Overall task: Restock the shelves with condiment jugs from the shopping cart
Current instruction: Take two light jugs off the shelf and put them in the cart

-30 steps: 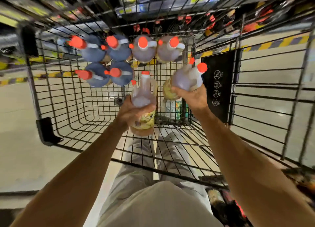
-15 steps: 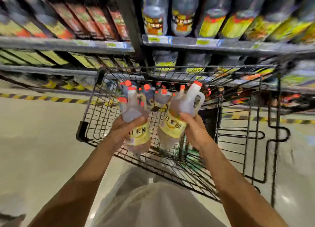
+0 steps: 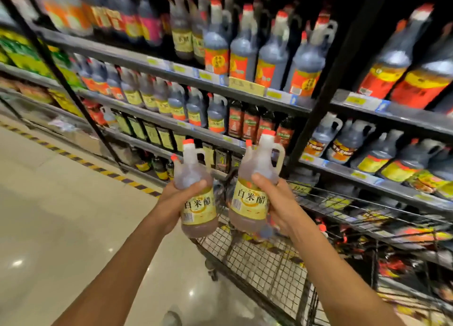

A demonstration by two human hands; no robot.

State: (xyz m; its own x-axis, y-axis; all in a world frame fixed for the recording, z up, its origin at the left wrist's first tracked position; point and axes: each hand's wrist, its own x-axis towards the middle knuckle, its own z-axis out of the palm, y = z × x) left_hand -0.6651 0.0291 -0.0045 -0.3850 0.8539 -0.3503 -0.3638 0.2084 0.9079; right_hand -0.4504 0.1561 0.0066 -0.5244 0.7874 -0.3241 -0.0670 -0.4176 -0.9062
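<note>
Here two jugs are up in the air, one in each hand. The left hand (image 3: 175, 199) is wrapped tight around the left jug (image 3: 196, 191), with the thumb across its front. This jug is see-through plastic with pale liquid inside, an orange-red cap, a loop handle by the neck and a yellow label with dark writing. A second small orange-red cap pokes out just beside its shoulder.

Just to the right, near it but not touching, is the right jug (image 3: 255, 191). It looks the same: pale liquid, orange-red cap, loop handle, yellow label. The right hand (image 3: 278, 204) grips it tight from the right side, thumb on the front. Both jugs are upright and lean a little.

Below the two hands is the black wire shopping cart (image 3: 264, 264). Past the hands, up and to the right, are the shelves (image 3: 245, 94), packed with rows of dark bottles with red and yellow labels. They are too blurry to count.
</note>
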